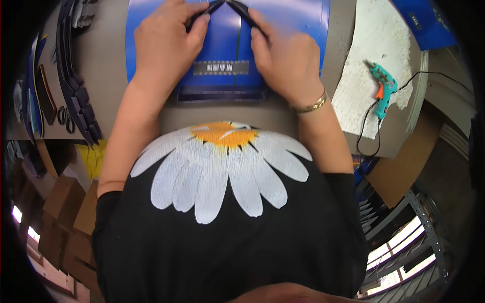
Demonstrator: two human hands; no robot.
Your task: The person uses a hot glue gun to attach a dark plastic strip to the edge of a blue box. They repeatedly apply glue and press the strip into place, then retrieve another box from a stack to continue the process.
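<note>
A glossy blue sheet or panel [217, 45] lies in front of me, bearing a dark printed label and a dark band along its near edge. Over its far part, my left hand [169, 43] pinches a thin black strip [214, 7] between thumb and fingers. My right hand [290, 55], slightly blurred, grips the black strip on the other side. The two black lengths meet in a peak at the top edge of the picture; whether they are one bent piece or two, I cannot tell.
At right, a teal hot glue gun [385, 88] with a cord rests on a ragged white sheet [371, 45]. Scissors [65, 118], a phone-like dark slab [47, 96] and folded dark strips [76, 83] lie left. Brown cardboard boxes [63, 204] stand below the table at left.
</note>
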